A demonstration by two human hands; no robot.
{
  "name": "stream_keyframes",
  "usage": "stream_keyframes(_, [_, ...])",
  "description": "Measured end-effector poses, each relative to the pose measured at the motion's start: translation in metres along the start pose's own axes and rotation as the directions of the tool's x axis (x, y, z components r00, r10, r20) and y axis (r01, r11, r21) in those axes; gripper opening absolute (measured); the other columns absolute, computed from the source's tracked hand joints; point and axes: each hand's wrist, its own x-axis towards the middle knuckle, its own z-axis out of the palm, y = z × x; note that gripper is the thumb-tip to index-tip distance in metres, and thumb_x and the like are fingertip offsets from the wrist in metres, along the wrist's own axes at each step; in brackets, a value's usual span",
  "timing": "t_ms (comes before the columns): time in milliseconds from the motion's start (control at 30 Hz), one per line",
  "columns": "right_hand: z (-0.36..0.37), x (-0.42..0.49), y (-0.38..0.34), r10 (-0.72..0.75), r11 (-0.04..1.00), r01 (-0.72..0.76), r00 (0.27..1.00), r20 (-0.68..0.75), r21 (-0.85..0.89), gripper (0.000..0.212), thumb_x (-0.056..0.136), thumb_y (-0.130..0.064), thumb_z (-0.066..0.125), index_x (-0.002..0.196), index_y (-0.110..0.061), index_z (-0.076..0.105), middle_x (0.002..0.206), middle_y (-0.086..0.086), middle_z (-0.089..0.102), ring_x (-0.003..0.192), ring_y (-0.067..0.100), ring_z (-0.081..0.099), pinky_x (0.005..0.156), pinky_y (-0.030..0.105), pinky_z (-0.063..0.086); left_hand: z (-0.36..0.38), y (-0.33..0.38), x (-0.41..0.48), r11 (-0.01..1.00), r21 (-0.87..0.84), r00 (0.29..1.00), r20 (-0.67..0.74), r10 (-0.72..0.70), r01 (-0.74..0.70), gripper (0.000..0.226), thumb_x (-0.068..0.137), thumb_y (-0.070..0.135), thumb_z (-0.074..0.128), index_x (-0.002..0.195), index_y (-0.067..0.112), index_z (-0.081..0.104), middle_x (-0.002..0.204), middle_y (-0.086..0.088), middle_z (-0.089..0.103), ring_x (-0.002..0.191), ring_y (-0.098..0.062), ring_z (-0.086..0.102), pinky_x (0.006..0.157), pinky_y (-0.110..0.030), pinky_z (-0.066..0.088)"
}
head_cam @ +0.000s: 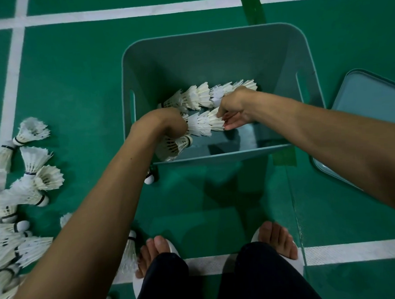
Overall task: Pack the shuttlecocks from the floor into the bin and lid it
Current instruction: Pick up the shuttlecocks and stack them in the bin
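A teal plastic bin [221, 47] stands on the green court floor straight ahead of me. Both my hands reach down inside it. They hold a nested row of white shuttlecocks [202, 124] between them: my left hand [167, 123] grips its left end, my right hand [233, 113] pinches its right end. Another row of shuttlecocks [203, 95] lies behind it on the bin's bottom, and one more [171, 147] lies under my left wrist. Several loose shuttlecocks [31, 181] are heaped on the floor at my left. The bin's lid [370, 101] lies flat to the right.
My feet in white slippers [286, 254] stand on a white court line just before the bin. A single shuttlecock [151, 177] lies against the bin's front left corner. A dark green post [253, 7] rises behind the bin.
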Motion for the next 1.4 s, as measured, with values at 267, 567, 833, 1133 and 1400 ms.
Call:
stream_keyframes(267, [0.001, 0.001, 0.0, -0.065, 0.998, 0.063, 0.996, 0.059, 0.032, 0.013, 0.092, 0.004, 0.067, 0.102, -0.001, 0.061, 0.092, 0.015, 0.062, 0.082, 0.028, 0.068, 0.081, 0.04, 0.063, -0.001, -0.005, 0.002, 1.0, -0.022, 1.0, -0.019, -0.005, 0.005, 0.038, 0.096, 0.003, 0.039, 0.13, 0.002, 0.056, 0.131, -0.016, 0.057, 0.105, -0.029, 0.057, 0.088, -0.041, 0.047])
stream_keyframes(567, [-0.028, -0.027, -0.011, -0.268, 0.91, 0.206, 0.954, -0.131, -0.359, 0.041, 0.089, -0.044, 0.067, 0.082, -0.004, 0.074, 0.075, 0.008, 0.078, 0.062, 0.021, 0.072, 0.057, 0.027, 0.054, -0.021, -0.011, -0.01, 0.962, -0.269, 0.984, -0.178, -0.007, -0.042, 0.027, 0.101, 0.028, 0.059, 0.118, 0.011, 0.071, 0.113, -0.01, 0.07, 0.078, -0.019, 0.062, 0.077, -0.034, 0.049])
stream_keyframes(833, [-0.034, -0.06, 0.002, -0.003, 0.996, 0.031, 0.952, 0.307, -0.088, 0.075, 0.102, -0.064, 0.029, 0.104, -0.001, 0.069, 0.095, 0.014, 0.079, 0.059, 0.017, 0.064, 0.05, 0.021, 0.046, -0.014, 0.032, -0.002, 0.456, -0.845, 0.93, -0.356, -0.093, -0.278, 0.026, 0.088, 0.034, 0.078, 0.084, 0.008, 0.079, 0.082, -0.004, 0.076, 0.071, -0.013, 0.068, 0.073, -0.025, 0.056])
stream_keyframes(1133, [-0.045, -0.066, 0.002, -0.066, 0.885, 0.074, 0.997, -0.034, 0.46, 0.036, 0.086, -0.022, 0.077, 0.114, -0.004, 0.062, 0.09, 0.009, 0.076, 0.059, 0.016, 0.071, 0.055, 0.024, 0.057, 0.0, 0.051, 0.007, 0.183, -0.886, 0.883, -0.452, -0.129, -0.426, 0.009, 0.093, 0.009, 0.073, 0.092, 0.004, 0.066, 0.089, -0.008, 0.074, 0.075, -0.018, 0.071, 0.07, -0.027, 0.059])
stream_keyframes(1400, [-0.036, -0.062, 0.011, -0.395, 0.895, 0.244, 0.822, -0.411, -0.372, 0.019, 0.077, -0.004, 0.066, 0.094, -0.006, 0.073, 0.089, 0.011, 0.071, 0.082, 0.029, 0.068, 0.08, 0.039, 0.06, -0.002, 0.02, 0.005, 0.975, -0.207, 0.92, -0.392, -0.006, -0.081, 0.025, 0.083, 0.006, 0.066, 0.107, 0.011, 0.07, 0.111, -0.011, 0.067, 0.099, -0.032, 0.065, 0.086, -0.04, 0.055])
